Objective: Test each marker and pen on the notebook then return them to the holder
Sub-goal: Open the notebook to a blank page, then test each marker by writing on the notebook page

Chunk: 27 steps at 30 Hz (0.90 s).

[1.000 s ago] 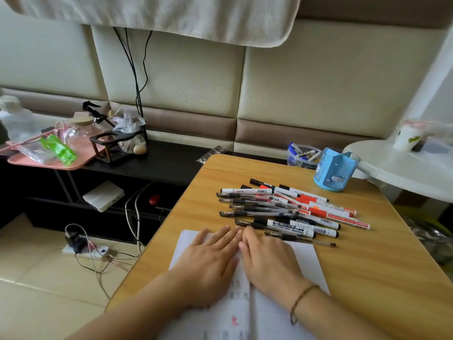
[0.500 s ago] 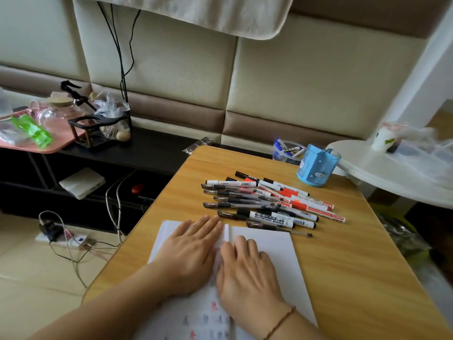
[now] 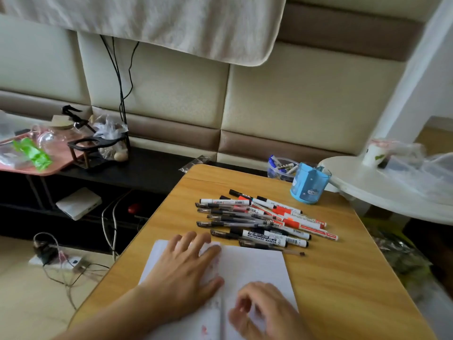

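The notebook [image 3: 255,266] stays pinned flat by the left hand [image 3: 181,271], while the right hand [image 3: 259,312] has drawn back with fingers loosely curled and empty, so testing has not begun.

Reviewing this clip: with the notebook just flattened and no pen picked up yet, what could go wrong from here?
The pens and markers lie in a loose overlapping pile; pulling one out could roll others toward the table edge. The left hand alone presses the notebook, which may spring shut if released. The blue holder sits near the far corner and could tip.

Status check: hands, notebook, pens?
Left hand flat on notebook. Right hand curled, empty. Pens piled, untested; blue holder unobstructed.
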Motion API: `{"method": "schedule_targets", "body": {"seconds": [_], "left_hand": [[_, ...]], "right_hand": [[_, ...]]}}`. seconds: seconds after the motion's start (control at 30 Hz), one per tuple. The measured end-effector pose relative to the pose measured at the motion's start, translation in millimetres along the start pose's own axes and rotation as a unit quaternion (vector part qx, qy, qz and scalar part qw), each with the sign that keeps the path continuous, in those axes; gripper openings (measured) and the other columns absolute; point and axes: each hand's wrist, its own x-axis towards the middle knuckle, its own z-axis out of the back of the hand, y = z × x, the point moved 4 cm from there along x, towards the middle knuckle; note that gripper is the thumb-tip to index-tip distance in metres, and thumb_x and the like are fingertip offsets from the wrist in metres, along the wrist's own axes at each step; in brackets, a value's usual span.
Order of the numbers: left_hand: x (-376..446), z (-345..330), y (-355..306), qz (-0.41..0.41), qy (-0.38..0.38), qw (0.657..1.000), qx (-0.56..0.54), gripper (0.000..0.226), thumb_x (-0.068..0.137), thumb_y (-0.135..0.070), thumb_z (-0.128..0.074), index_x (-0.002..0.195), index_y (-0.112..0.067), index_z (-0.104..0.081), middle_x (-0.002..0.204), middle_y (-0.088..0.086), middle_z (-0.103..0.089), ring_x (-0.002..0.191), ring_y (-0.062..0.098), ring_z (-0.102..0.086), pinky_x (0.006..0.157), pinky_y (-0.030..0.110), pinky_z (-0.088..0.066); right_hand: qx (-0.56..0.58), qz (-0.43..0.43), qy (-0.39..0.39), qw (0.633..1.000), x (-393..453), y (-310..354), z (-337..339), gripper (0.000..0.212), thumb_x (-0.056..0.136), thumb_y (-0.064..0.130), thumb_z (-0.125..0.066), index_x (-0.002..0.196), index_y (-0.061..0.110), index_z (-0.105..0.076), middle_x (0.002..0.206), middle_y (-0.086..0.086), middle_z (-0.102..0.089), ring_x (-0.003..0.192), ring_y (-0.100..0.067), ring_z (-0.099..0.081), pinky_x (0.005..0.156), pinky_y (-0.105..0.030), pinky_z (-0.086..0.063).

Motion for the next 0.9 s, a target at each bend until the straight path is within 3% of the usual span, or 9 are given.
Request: {"method": "schedule_targets", "body": {"seconds": [0.1,0.2,0.37,0.5,0.57,0.63,0.7,0.8,0.9], "left_hand": [[3,-2,-11,-0.111,-0.034,0.993,-0.009,0.015,0.088,-0.04,-0.049,0.084,-0.026,-0.047,0.085,-0.004,-0.051,0.074,0.019,-0.049,0.059,0.035,-0.048],[8,-2,-19,-0.131,-0.003,0.991,-0.02,0.02,0.086,-0.042,-0.05,0.077,-0.026,-0.04,0.074,-0.006,-0.047,0.062,0.016,-0.046,0.048,0.027,-0.042],[20,-24,-45,-0.179,0.01,0.978,0.105,0.027,0.074,-0.041,-0.059,0.075,-0.024,-0.038,0.064,-0.006,-0.045,0.047,0.013,-0.04,0.04,0.02,-0.025],[44,-10,-62,-0.125,0.115,0.982,0.08,0.021,0.074,-0.038,-0.069,0.079,-0.02,-0.059,0.063,0.0,-0.046,0.054,0.019,-0.057,0.049,0.025,-0.032],[65,-1,-62,-0.056,0.181,0.982,0.019,0.031,0.096,-0.036,-0.049,0.099,-0.009,-0.061,0.086,0.013,-0.055,0.089,0.031,-0.061,0.076,0.037,-0.043],[85,7,-60,0.001,0.229,0.973,-0.028,0.042,0.099,-0.046,-0.037,0.089,-0.011,-0.056,0.094,0.014,-0.055,0.093,0.031,-0.055,0.087,0.041,-0.045],[90,8,-60,0.021,0.189,0.982,-0.004,0.043,0.098,-0.054,-0.034,0.085,-0.017,-0.051,0.096,0.01,-0.058,0.092,0.029,-0.057,0.081,0.038,-0.046],[86,8,-48,0.063,0.004,0.998,0.011,0.039,0.093,-0.06,-0.037,0.097,-0.024,-0.05,0.103,-0.003,-0.061,0.092,0.024,-0.062,0.066,0.031,-0.041],[87,15,-35,0.029,-0.134,0.99,-0.017,0.042,0.081,-0.065,-0.044,0.101,-0.03,-0.053,0.102,-0.01,-0.057,0.088,0.016,-0.058,0.058,0.027,-0.046]], "right_hand": [[-0.033,-0.081,-0.108,0.99,35,-71,41,0.008,0.088,0.048,-0.058,0.091,0.042,-0.055,0.096,0.021,-0.054,0.094,0.0,-0.051,0.075,-0.017,-0.044],[-0.093,-0.138,-0.089,0.982,70,-112,45,0.016,0.091,0.043,-0.058,0.106,0.038,-0.06,0.11,0.02,-0.049,0.109,-0.005,-0.046,0.082,-0.021,-0.046],[-0.135,-0.123,-0.052,0.982,81,-128,36,0.013,0.09,0.053,-0.055,0.094,0.04,-0.057,0.107,0.021,-0.042,0.106,-0.004,-0.038,0.073,-0.02,-0.046],[-0.154,-0.087,-0.022,0.984,81,-127,36,0.019,0.089,0.059,-0.05,0.088,0.04,-0.051,0.108,0.023,-0.037,0.102,-0.003,-0.033,0.068,-0.018,-0.041],[-0.153,-0.081,-0.009,0.985,82,-128,35,0.023,0.088,0.062,-0.048,0.089,0.039,-0.052,0.109,0.026,-0.035,0.102,-0.002,-0.032,0.07,-0.019,-0.041],[-0.151,-0.084,-0.007,0.985,83,-128,35,0.023,0.088,0.062,-0.049,0.087,0.039,-0.054,0.109,0.025,-0.033,0.103,-0.002,-0.032,0.07,-0.019,-0.041],[-0.15,-0.09,-0.012,0.984,83,-127,33,0.022,0.088,0.059,-0.05,0.083,0.038,-0.053,0.108,0.025,-0.033,0.104,-0.003,-0.033,0.07,-0.02,-0.042],[-0.136,-0.09,-0.076,0.984,80,-125,39,0.014,0.09,0.047,-0.053,0.081,0.038,-0.051,0.106,0.024,-0.043,0.102,-0.003,-0.042,0.072,-0.022,-0.046],[0.02,-0.149,-0.121,0.981,69,-123,56,0.013,0.09,0.048,-0.048,0.081,0.04,-0.052,0.083,0.017,-0.064,0.083,-0.003,-0.06,0.066,-0.027,-0.051]]}}
